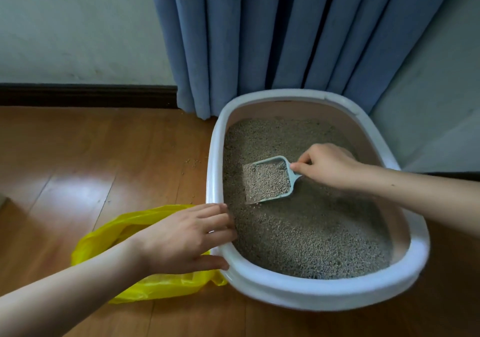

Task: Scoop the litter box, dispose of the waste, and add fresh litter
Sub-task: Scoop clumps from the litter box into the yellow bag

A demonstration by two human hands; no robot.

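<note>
A white oval litter box [306, 288] sits on the wooden floor, filled with grey-brown litter [311, 233]. My right hand [327, 165] grips the handle of a pale blue scoop [267, 181], which lies in the litter and is loaded with granules. My left hand [187, 235] rests on the box's left rim, fingers straight over the edge and thumb against the outer wall. A yellow plastic bag [124, 233] lies on the floor just left of the box, partly hidden under my left hand and forearm.
Blue curtains [285, 38] hang right behind the box. A white wall with a dark skirting board [85, 95] runs along the back left. A few stray litter grains [191, 162] lie on the wooden floor [78, 168] left of the box.
</note>
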